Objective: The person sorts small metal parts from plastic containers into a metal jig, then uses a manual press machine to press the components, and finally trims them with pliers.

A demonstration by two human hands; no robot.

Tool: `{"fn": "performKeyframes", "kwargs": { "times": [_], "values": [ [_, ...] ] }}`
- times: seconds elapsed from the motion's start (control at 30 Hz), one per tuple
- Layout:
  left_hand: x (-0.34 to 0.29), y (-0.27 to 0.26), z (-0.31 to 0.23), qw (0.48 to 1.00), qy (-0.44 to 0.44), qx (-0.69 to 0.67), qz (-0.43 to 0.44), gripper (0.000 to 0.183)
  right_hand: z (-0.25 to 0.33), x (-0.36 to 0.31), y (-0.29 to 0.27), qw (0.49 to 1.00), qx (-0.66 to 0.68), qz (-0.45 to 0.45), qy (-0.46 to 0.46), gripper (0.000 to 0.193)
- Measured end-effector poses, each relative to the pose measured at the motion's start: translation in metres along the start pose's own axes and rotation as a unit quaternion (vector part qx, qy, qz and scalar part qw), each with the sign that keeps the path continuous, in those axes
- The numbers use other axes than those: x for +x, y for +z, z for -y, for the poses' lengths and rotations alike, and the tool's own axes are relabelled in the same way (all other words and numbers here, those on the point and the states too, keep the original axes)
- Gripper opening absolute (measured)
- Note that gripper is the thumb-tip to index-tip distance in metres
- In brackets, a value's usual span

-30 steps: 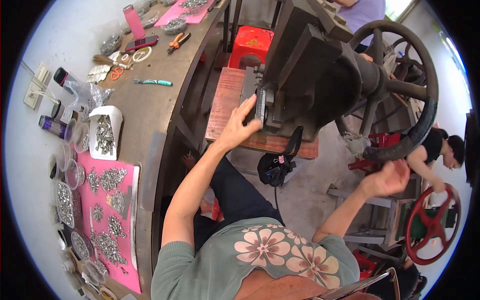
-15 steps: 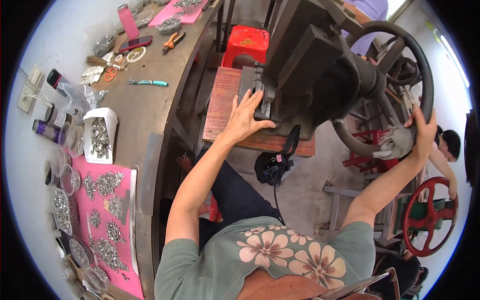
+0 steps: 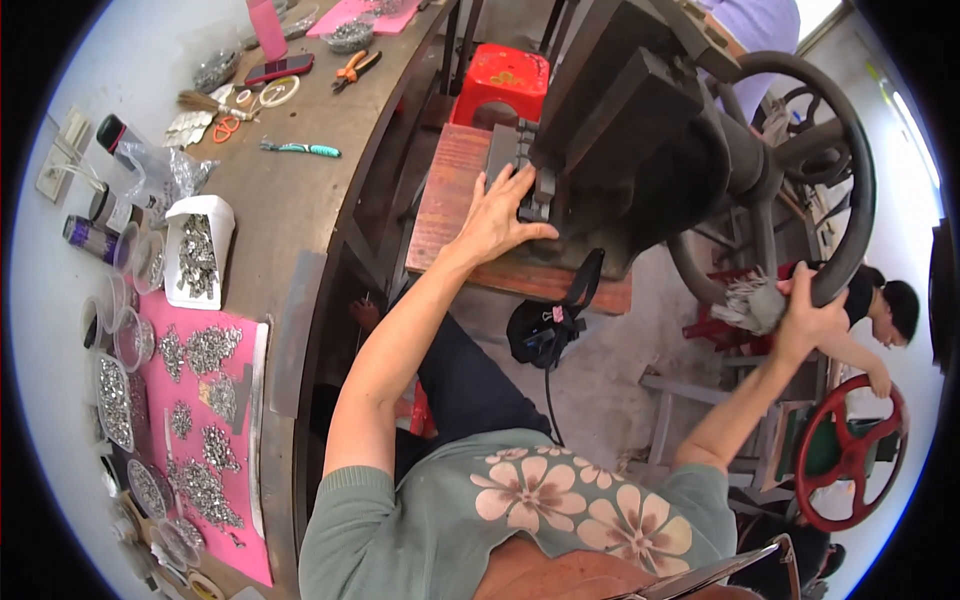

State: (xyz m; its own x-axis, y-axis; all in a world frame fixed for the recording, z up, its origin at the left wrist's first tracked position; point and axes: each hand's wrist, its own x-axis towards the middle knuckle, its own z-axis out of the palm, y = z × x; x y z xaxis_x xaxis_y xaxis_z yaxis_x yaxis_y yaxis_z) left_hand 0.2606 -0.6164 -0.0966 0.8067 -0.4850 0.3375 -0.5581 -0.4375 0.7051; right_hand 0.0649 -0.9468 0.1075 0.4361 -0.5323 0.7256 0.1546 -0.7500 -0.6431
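My left hand (image 3: 495, 217) lies with fingers spread over the metal fixture (image 3: 540, 195) at the foot of a dark hand press (image 3: 640, 150). Its fingertips touch the fixture, and its thumb stretches toward the press base. Whether a small part lies under the fingers is hidden. On the right, my right hand (image 3: 808, 312) is closed round the lower rim of the press's large dark handwheel (image 3: 858, 170). A grey rag (image 3: 752, 304) is bundled on the rim just left of that hand.
Left stands a workbench (image 3: 290, 215) with small metal parts on a pink mat (image 3: 255, 500), a white tray (image 3: 226, 250) and pliers (image 3: 302, 149). A red stool (image 3: 505, 75) stands behind the press. A black strapped pouch (image 3: 540, 330) hangs below. Another person works a red handwheel (image 3: 808, 470).
My right hand has moved down and left with the handwheel rim, and the rag has swung left with it. My left hand stays at the fixture. The neighbour's red wheel has turned.
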Motion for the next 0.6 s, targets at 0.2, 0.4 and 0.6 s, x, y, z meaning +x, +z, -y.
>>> {"fn": "performKeyframes", "kwargs": {
  "times": [0.2,0.4,0.6],
  "values": [
    [0.003,0.010,-0.001,1.000,0.006,-0.018,-0.001,0.106,0.044,0.141,-0.016,0.963,-0.130,0.234,0.020,0.041],
    [0.004,0.005,-0.004,1.000,0.008,-0.018,0.002,0.107,0.016,0.071,-0.021,0.996,-0.062,0.059,-0.018,0.056],
    [0.000,-0.023,0.009,0.994,-0.004,-0.098,0.050,0.100,-0.003,0.033,-0.022,0.993,-0.110,0.035,-0.003,0.040]
  ]
}}
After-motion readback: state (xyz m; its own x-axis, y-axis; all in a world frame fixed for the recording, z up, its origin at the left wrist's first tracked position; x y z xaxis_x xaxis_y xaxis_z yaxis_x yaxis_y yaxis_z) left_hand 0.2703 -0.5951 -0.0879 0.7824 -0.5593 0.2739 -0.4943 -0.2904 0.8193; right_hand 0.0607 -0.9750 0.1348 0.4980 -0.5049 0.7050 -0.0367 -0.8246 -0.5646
